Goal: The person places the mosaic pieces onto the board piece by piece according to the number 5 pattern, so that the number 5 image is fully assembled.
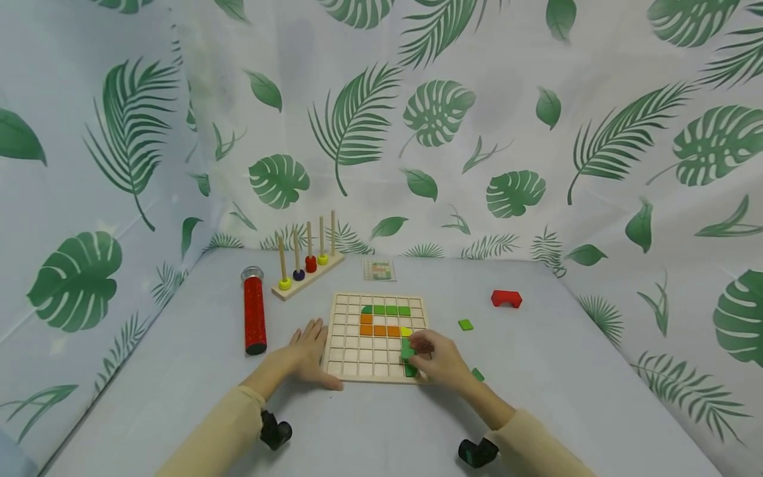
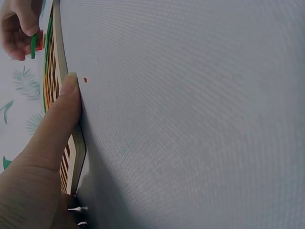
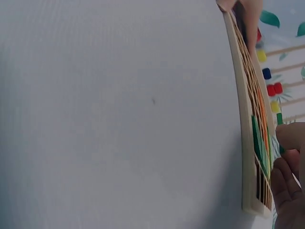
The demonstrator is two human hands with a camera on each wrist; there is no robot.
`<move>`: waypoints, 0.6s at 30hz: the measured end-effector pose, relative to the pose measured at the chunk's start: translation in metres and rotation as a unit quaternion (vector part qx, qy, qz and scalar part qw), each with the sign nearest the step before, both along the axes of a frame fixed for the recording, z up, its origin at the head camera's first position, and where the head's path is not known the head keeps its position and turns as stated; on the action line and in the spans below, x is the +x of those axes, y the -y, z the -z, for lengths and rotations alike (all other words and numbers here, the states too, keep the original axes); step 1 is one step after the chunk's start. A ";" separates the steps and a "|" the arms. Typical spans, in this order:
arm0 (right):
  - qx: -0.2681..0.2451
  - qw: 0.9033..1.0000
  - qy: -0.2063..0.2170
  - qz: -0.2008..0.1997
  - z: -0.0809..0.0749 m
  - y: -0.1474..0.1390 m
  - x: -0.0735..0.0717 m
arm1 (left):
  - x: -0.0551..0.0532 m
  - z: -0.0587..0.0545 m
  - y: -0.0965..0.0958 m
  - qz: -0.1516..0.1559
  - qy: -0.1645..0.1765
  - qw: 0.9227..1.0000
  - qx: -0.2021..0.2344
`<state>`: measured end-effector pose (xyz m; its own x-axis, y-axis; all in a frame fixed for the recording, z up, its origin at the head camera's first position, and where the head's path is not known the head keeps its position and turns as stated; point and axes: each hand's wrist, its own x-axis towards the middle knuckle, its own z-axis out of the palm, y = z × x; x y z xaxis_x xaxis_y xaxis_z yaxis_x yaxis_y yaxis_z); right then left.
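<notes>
A wooden grid board [image 1: 352,358] lies flat on the table. Green tiles [image 1: 391,310] form a row in its upper part, with orange tiles [image 1: 387,330] below and a yellow tile [image 1: 406,332] at their right end. My left hand [image 1: 308,354] rests against the board's left side, fingers extended; its thumb [image 2: 66,107] touches the front edge. Over the board's right side, my right hand [image 1: 442,361] pinches a green tile [image 2: 33,46] between thumb and fingers, held above the surface. Beneath it, a darker green tile [image 1: 410,370] sits in the grid, partly covered.
Loose green tiles [image 1: 465,324] lie right of the board, one [image 1: 478,375] beside my right forearm. A red bridge-shaped block [image 1: 507,299] is farther right. Behind stand a small pattern card [image 1: 378,269] and a peg rack [image 1: 306,281] with coloured beads. A red cylinder [image 1: 254,315] lies left.
</notes>
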<state>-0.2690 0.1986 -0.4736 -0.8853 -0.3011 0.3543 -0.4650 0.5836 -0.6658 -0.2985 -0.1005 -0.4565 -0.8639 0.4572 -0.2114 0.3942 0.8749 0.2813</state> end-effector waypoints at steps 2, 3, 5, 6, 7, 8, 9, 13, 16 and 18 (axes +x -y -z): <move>0.006 1.000 0.004 -0.010 0.001 0.005 0.002 | 0.000 0.000 0.000 0.001 0.001 1.000 -0.001; 0.013 1.000 0.006 -0.014 0.001 0.006 0.004 | 0.000 0.000 -0.001 0.001 0.002 1.000 0.000; 0.026 0.999 0.006 -0.025 0.000 0.010 0.006 | 0.000 0.000 -0.001 0.001 0.005 1.000 0.003; 0.033 0.999 0.005 -0.030 0.000 0.011 0.007 | 0.000 0.000 -0.001 0.001 0.006 1.000 0.005; 0.045 0.998 -0.001 -0.035 0.000 0.012 0.008 | 0.000 0.000 -0.001 0.001 0.006 1.000 0.006; 0.054 0.998 -0.007 -0.040 0.000 0.013 0.009 | 0.000 0.000 -0.001 0.000 0.006 1.000 0.007; 0.064 0.997 -0.015 -0.043 -0.001 0.014 0.010 | -0.001 0.000 0.000 0.000 0.006 1.000 0.007; 0.089 0.994 -0.033 -0.050 -0.001 0.015 0.011 | -0.001 0.000 0.000 0.000 0.004 1.000 0.007; 0.099 0.993 -0.036 -0.052 0.000 0.015 0.011 | 0.000 0.000 0.000 0.000 0.005 1.000 0.007; 0.106 0.993 -0.034 -0.051 0.000 0.016 0.011 | 0.000 0.000 0.000 0.000 0.006 1.000 0.007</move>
<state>-0.2576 0.1831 -0.4737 -0.8222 -0.4622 0.3323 -0.5691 0.6540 -0.4984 -0.2988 -0.1008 -0.4562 -0.8616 0.4594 -0.2159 0.3901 0.8714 0.2975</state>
